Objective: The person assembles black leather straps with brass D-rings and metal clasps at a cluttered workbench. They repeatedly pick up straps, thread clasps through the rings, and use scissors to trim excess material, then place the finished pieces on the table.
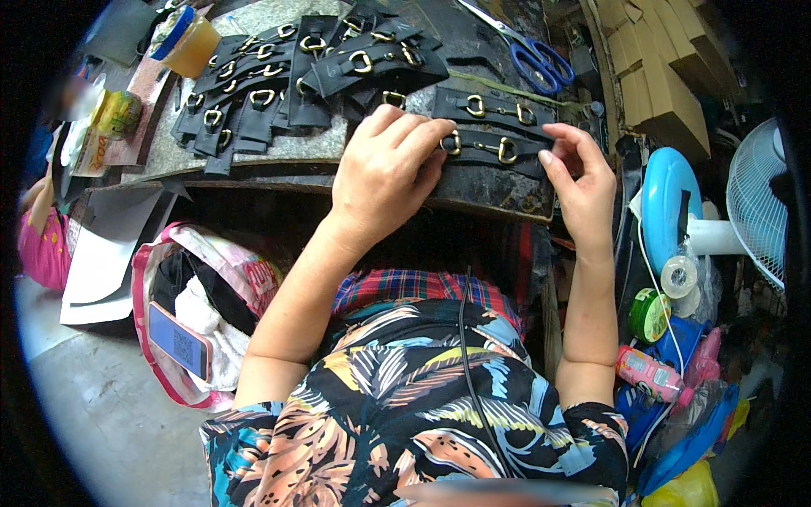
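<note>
At the table's front edge lies a black leather-like strap piece (pixel 480 149) with gold-coloured metal rings and a hook-like fitting. My left hand (pixel 384 169) is closed around its left end, fingers curled and partly hiding it. At the right end, my right hand (pixel 583 177) has the thumb and fingertips on the strap's edge, the fingers bent. Just behind it lies a matching black strap piece (pixel 498 111) with similar gold rings. To the left, a heap of several such black strap pieces (pixel 317 114) covers the table, overlapping one another.
Blue-handled scissors (pixel 541 66) lie at the back right. A jar with a blue lid (pixel 190 46) stands at the back left. Cardboard boxes (pixel 667 93) and a fan (pixel 760 198) are on the right. Below left, a bag (pixel 152 338) holds cloth and a phone (pixel 180 341).
</note>
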### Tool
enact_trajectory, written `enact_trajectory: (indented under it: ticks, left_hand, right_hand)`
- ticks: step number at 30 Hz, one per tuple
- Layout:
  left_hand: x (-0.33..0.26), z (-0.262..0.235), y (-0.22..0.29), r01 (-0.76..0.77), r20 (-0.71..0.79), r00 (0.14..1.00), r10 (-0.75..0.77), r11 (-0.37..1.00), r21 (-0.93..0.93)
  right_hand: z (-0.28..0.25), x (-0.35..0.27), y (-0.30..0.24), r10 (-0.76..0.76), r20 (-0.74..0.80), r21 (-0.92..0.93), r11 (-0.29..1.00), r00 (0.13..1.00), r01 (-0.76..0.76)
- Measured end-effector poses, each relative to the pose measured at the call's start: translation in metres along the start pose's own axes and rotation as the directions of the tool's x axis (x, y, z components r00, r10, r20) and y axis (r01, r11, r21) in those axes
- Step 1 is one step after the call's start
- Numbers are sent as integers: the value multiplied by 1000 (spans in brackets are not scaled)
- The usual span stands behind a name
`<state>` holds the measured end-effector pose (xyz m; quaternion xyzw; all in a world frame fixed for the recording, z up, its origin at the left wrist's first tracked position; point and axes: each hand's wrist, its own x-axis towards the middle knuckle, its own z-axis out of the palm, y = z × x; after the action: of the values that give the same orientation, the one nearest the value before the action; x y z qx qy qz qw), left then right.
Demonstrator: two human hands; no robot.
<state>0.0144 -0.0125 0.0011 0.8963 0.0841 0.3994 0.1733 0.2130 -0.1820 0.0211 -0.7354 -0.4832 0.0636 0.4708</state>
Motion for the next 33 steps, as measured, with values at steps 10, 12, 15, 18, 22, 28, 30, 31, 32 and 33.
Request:
enact_trajectory:
  ticks: [10,12,15,18,22,28,30,31,32,33]
  left_hand:
    - [-10,-62,-15,76,-171,983,-69,996,36]
    - [-13,-69,-16,97,-183,979,-89,994,40]
    - [-14,-62,-8,86,-161,983,-85,996,-3]
    - [-12,-46,0,28,-125,992,-33,999,-44]
    - [-7,-52,-17,0,-167,986,19,993,114]
    - [2,-172,-136,679,-505,734,-454,483,552]
    - [2,-205,-179,731,-412,567,-713,204,652]
    - [-1,-212,-195,704,-319,476,-819,138,697]
    - [-6,-215,-206,693,-304,492,-816,156,704]
    - [-9,-215,-215,681,-283,497,-820,167,713]
  right_hand:
    - [33,-20,-5,-320,-123,-224,931,939,288]
    - [34,-20,-3,-318,-132,-210,935,939,287]
    - [34,-21,0,-320,-118,-238,928,940,286]
    - [32,-22,2,-322,-115,-270,920,940,283]
    - [33,-22,5,-332,-139,-249,923,933,292]
    - [34,-20,7,-363,-153,-220,919,919,327]
    - [34,-20,7,-362,-151,-222,919,920,325]
    - [34,-20,7,-357,-159,-205,924,920,323]
    - [34,-19,7,-358,-159,-210,923,920,323]
    - [34,-20,7,-355,-165,-205,925,920,320]
